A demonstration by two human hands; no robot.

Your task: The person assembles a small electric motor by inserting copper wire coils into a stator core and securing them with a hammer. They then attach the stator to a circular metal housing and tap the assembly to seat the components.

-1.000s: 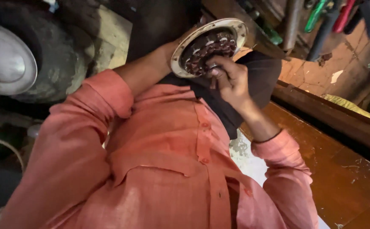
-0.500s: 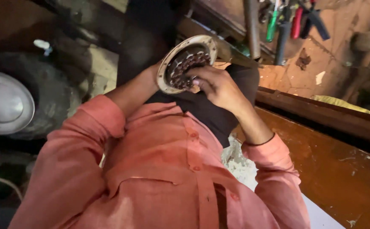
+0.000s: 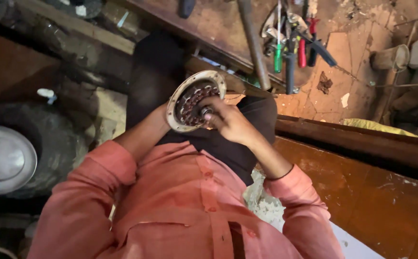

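I hold a round motor part [image 3: 190, 103] over my lap; it has a pale metal rim and copper windings inside. My left hand [image 3: 162, 118] grips it from behind at its left edge and is mostly hidden by it. The fingers of my right hand [image 3: 233, 122] pinch the small metal hub at the centre of the windings. Below are my pink shirt and dark trousers.
A tyre with a silver hubcap [image 3: 5, 158] lies at the left. An orange-brown wooden board [image 3: 362, 192] runs along the right. Several screwdrivers and pliers [image 3: 290, 48] and a metal pipe [image 3: 252, 43] lie on the cracked floor ahead, with a bucket [image 3: 391, 57] at the far right.
The view has swung, bringing more floor and tools into sight. The motor part stays in both hands, and my right fingers have shifted onto its centre hub.
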